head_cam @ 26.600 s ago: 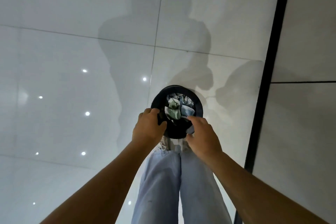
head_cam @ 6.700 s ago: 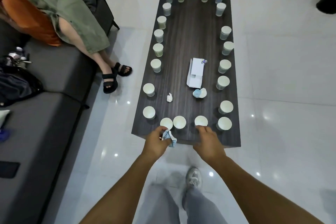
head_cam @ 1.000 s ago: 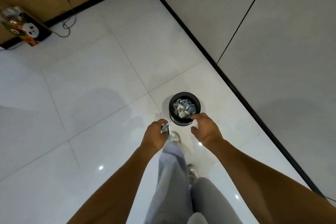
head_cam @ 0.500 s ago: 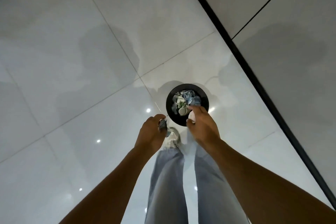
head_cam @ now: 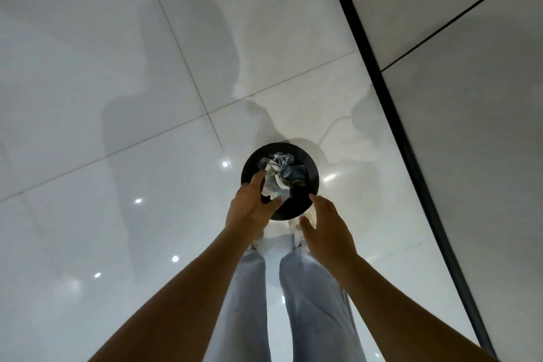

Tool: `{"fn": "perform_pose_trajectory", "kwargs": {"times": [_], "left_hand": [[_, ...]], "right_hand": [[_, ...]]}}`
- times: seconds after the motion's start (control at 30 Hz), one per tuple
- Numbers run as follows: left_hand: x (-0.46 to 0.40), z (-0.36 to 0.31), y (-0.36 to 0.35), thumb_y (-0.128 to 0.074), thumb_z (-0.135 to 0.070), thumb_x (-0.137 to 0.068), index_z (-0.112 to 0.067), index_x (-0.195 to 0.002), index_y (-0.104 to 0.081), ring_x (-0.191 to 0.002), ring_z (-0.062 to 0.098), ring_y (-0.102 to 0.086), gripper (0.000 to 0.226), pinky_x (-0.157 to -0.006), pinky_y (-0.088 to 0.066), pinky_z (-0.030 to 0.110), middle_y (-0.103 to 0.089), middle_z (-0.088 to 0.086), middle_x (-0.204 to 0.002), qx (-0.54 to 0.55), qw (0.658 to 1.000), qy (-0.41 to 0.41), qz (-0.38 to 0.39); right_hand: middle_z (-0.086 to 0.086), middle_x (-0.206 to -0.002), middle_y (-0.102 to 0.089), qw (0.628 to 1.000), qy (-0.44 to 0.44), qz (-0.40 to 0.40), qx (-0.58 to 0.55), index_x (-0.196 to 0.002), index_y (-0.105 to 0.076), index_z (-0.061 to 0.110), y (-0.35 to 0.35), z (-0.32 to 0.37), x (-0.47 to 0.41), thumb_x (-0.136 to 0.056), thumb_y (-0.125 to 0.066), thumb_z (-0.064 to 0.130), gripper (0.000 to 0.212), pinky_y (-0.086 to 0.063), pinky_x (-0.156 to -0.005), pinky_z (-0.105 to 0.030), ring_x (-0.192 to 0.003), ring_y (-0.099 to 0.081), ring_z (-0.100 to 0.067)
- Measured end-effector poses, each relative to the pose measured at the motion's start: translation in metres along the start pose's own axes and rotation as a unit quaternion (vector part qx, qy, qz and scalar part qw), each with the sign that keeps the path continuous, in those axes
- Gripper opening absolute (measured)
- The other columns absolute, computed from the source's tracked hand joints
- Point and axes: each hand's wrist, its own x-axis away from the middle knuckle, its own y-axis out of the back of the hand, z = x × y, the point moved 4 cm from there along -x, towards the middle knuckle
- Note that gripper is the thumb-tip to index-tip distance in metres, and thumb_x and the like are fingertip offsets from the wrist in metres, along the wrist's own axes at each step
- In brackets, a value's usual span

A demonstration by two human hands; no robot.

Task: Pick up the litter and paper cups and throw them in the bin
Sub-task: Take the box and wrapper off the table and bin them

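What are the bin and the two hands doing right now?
bin: upright on the floor, holding crumpled litter.
litter: crumpled paper piled inside the bin.
left hand: over the bin's near edge, fingers spread, holding nothing that shows.
right hand: beside the bin, fingers relaxed, holding nothing.
floor: glossy white tiles, showing light spots and the person's shadow.

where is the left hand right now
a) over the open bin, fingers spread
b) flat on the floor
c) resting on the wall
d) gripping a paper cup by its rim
a: the left hand hangs over the near rim of the black bin, fingers spread above the crumpled litter, holding nothing.
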Motion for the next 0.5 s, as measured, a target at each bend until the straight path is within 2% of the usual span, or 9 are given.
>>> {"fn": "perform_pose_trajectory", "kwargs": {"times": [0.1,0.27,0.4,0.5], "left_hand": [[-0.006,0.006,-0.008,-0.064,-0.046,-0.084,-0.025,-0.14,-0.035,-0.108,0.024,-0.058,0.067,-0.081,-0.047,0.032,-0.058,0.006,-0.122,-0.078,0.995,0.05,0.019],[0.026,0.002,0.019,-0.047,-0.045,-0.093,-0.025,-0.137,-0.041,-0.115,0.022,-0.053,0.049,-0.086,-0.046,0.033,-0.056,0.004,-0.126,-0.118,0.992,0.016,-0.031],[0.078,-0.006,0.059,-0.043,-0.045,-0.095,-0.028,-0.135,-0.045,-0.118,0.017,-0.051,0.043,-0.089,-0.047,0.031,-0.055,-0.003,-0.13,-0.13,0.99,0.001,-0.054],[0.131,-0.005,0.094,-0.043,-0.045,-0.096,-0.028,-0.133,-0.048,-0.12,0.014,-0.05,0.041,-0.089,-0.045,0.027,-0.053,-0.006,-0.133,-0.127,0.988,0.019,-0.086]], "right_hand": [[0.0,-0.151,-0.036,1.0,0.007,0.003,0.02,-0.147,-0.03,0.018,0.012,-0.006,-0.003,-0.099,-0.048,0.031,0.053,-0.04,-0.104,-0.029,-0.134,-0.042,-0.018],[-0.001,-0.147,-0.04,0.998,0.052,0.024,0.039,-0.144,-0.036,0.019,0.034,0.016,0.005,-0.098,-0.049,0.029,0.049,-0.041,-0.105,-0.031,-0.131,-0.044,-0.019],[-0.002,-0.149,-0.038,0.985,0.116,0.031,0.125,-0.145,-0.034,0.021,0.052,0.063,0.029,-0.097,-0.049,0.03,0.051,-0.043,-0.105,-0.034,-0.134,-0.041,-0.022],[-0.002,-0.149,-0.036,0.961,0.19,0.056,0.195,-0.145,-0.031,0.023,0.059,0.111,0.064,-0.097,-0.047,0.032,0.051,-0.043,-0.105,-0.035,-0.135,-0.039,-0.023]]}}
